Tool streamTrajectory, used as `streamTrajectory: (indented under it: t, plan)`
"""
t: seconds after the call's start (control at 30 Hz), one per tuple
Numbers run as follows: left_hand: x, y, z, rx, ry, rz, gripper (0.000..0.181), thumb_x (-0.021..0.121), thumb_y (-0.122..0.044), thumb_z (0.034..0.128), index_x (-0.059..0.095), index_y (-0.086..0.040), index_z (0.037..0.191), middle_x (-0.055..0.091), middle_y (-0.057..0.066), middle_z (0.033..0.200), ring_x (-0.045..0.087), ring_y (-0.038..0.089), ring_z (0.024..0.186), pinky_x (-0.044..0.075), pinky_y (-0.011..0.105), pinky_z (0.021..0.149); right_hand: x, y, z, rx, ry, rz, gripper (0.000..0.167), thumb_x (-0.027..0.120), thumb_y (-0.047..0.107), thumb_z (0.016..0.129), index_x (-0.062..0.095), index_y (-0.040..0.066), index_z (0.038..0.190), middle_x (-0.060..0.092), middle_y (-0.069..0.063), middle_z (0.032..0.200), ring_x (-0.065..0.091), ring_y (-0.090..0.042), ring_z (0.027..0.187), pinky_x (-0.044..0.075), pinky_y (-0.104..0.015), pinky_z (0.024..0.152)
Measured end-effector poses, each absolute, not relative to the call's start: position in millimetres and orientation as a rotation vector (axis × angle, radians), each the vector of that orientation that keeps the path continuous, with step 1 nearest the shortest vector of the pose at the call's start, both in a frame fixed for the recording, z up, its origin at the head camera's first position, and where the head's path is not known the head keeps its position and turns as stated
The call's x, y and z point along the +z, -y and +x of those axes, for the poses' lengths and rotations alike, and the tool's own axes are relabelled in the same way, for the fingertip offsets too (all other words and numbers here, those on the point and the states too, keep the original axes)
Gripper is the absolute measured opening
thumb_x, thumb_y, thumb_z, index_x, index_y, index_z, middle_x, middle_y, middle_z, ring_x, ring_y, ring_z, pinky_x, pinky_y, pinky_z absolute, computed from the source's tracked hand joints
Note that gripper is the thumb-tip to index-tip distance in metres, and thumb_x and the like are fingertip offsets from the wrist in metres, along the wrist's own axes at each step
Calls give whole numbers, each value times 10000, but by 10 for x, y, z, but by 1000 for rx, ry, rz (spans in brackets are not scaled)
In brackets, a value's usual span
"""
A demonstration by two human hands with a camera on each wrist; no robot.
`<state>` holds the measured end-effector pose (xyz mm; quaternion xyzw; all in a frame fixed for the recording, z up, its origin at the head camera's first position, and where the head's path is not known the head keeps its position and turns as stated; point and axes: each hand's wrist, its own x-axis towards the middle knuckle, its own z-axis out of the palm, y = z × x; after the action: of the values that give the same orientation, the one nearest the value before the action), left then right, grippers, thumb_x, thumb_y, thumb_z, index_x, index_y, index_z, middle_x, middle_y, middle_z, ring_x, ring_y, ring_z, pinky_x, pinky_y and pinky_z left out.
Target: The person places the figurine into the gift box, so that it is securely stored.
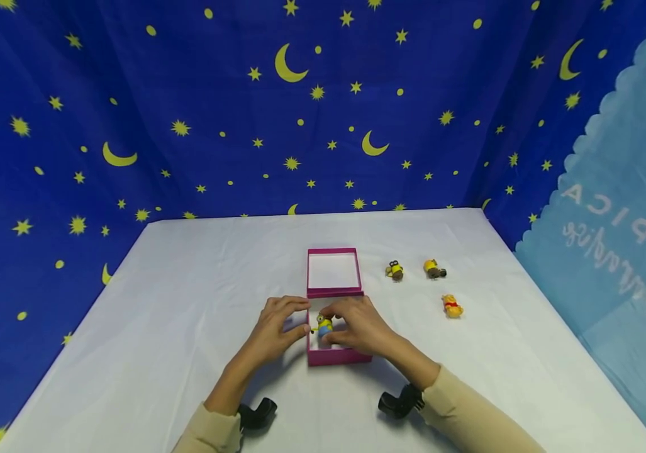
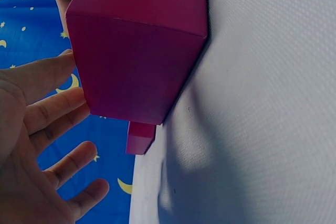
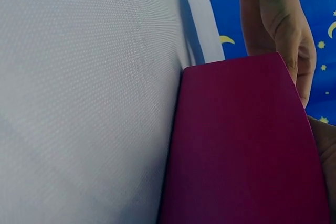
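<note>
A magenta box (image 1: 338,358) with a white inside stands on the table, its matching lid (image 1: 334,292) directly behind it. Inside the box is a yellow and blue minion figure (image 1: 324,326), which my right hand (image 1: 362,327) pinches between thumb and fingers. My left hand (image 1: 274,330) is at the box's left rim, thumb and fingertips touching it, fingers spread in the left wrist view. That view shows the box's outer wall (image 2: 136,66) close up. In the right wrist view the box (image 3: 241,145) hides most of my right hand (image 3: 325,145).
To the right on the white tabletop (image 1: 187,302) lie a minion figure (image 1: 395,271), another minion figure (image 1: 433,269) and an orange bear figure in red (image 1: 451,306). A blue star-patterned cloth (image 1: 323,126) hangs behind. A light-blue cloth (image 1: 628,251) hangs at the right.
</note>
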<state>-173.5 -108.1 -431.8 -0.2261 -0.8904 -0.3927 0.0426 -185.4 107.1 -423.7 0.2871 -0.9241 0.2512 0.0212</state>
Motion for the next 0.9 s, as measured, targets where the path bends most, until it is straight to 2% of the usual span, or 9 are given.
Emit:
streamTrajectory:
  t: [0.23, 0.53, 0.9]
  plan:
    - [-4317, 1080, -1725, -1190, 2702, -694, 395, 701, -175, 839, 626, -76, 1214, 572, -12, 1299, 436, 237, 1171, 374, 457, 929, -4237, -1052, -1861, 748, 2905, 893, 410, 796, 359, 721, 682, 217, 1089, 704, 81, 1022, 590, -142, 1022, 296, -336, 813]
    - [-4321, 1085, -1733, -1193, 2664, -726, 389, 702, -170, 837, 631, -63, 1204, 586, 27, 1288, 443, 257, 1172, 354, 475, 942, -4209, -1051, -1861, 658, 2917, 949, 370, 810, 370, 697, 684, 233, 1017, 718, 122, 933, 595, -132, 923, 287, -336, 787]
    - [-4323, 1080, -1735, -1202, 2700, -701, 392, 697, -188, 846, 626, -87, 1218, 568, -18, 1308, 430, 234, 1185, 367, 467, 944, -4185, -1025, -1873, 534, 2972, 963, 330, 816, 377, 685, 701, 241, 964, 722, 130, 893, 586, -122, 900, 292, -345, 784]
